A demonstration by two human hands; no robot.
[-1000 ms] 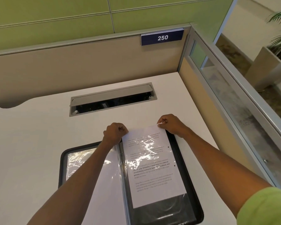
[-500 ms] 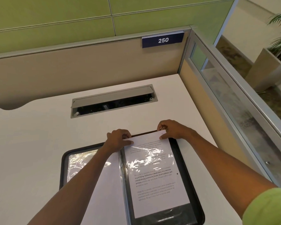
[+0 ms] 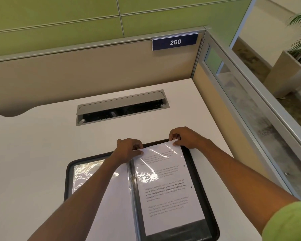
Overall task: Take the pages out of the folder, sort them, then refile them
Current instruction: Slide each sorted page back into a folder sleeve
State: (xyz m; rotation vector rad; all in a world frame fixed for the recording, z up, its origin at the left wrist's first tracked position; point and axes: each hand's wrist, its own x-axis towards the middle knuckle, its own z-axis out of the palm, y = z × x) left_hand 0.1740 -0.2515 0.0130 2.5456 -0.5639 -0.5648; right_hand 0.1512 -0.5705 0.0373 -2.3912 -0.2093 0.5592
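A black folder (image 3: 209, 197) lies open on the white desk (image 3: 33, 153), with clear plastic sleeves on both halves. A printed page (image 3: 169, 192) sits partway inside the right-hand sleeve, its top edge sticking out near the folder's top. My left hand (image 3: 129, 148) pinches the top left corner of the page and sleeve. My right hand (image 3: 184, 137) pinches the top right corner, which is lifted a little. The left-hand sleeve (image 3: 87, 174) holds another white sheet, mostly hidden under my left forearm.
A grey cable tray (image 3: 122, 106) with its lid raised is cut into the desk behind the folder. Beige partitions close the back and right sides, with a "250" sign (image 3: 175, 42). A potted plant (image 3: 299, 54) stands beyond the glass panel.
The page has slid down deeper into the right sleeve over the last second. Both hands stayed on its top corners, and the right corner now lifts slightly.
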